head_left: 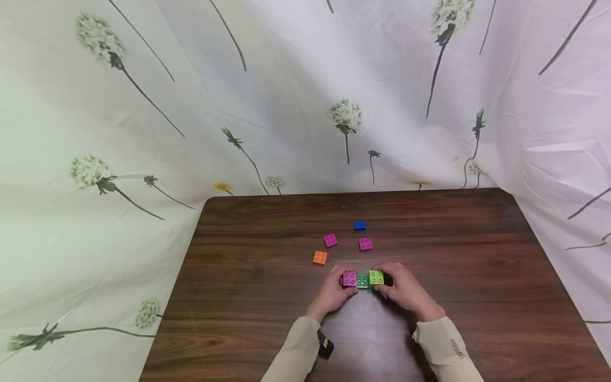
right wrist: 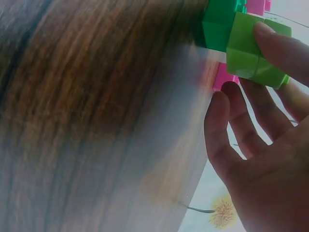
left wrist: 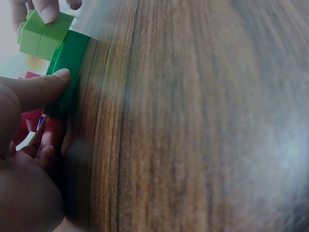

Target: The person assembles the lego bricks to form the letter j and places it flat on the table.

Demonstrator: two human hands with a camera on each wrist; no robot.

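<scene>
A long dark green toy building brick [head_left: 362, 281] lies on the brown table in front of me. My left hand [head_left: 332, 292] grips it at the left end, with the thumb against its near side in the left wrist view. On that end sits a magenta brick [head_left: 349, 279]. At the other end, my right hand [head_left: 404, 288] pinches a lime green block [right wrist: 256, 50] between thumb and fingers. A seam across the lime block suggests two stacked bricks. It meets the green brick's right end; whether it is fully seated I cannot tell.
Beyond the hands lie an orange brick [head_left: 320, 258], two magenta bricks, one on the left [head_left: 330, 240] and one on the right [head_left: 365, 244], and a blue brick [head_left: 359, 225]. A flower-print cloth [head_left: 296, 132] hangs behind the table [head_left: 238, 329].
</scene>
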